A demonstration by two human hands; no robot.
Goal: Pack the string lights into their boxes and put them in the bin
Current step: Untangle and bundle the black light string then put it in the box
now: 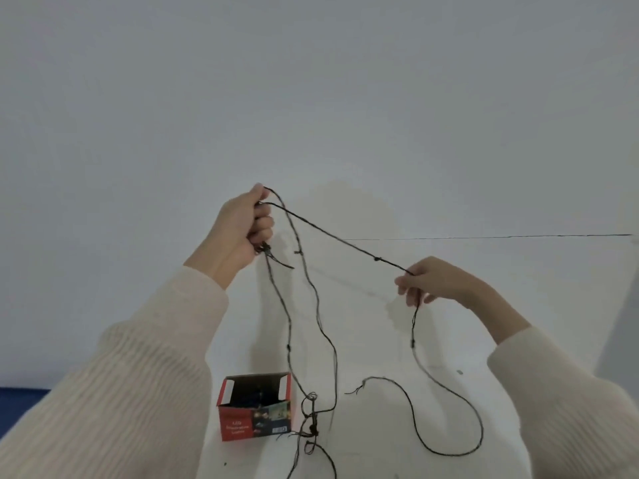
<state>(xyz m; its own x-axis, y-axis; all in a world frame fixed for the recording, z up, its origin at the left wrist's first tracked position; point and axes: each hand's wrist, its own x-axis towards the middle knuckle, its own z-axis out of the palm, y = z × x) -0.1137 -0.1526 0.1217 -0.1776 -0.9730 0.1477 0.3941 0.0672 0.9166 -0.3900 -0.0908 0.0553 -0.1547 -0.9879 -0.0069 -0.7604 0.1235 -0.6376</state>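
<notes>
Head view: left hand grips gathered lights above the table, right hand pinches the strand; best to wind short, even loops, easing out the knot beside the open box near the front edge.

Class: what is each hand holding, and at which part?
The left hand grips gathered loops of the string lights; right hand pinches the same wire further along.

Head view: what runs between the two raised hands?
Thin dark string-light wire, bearing one small bulb, stretches from left hand to right hand; the head view shows it.
</notes>
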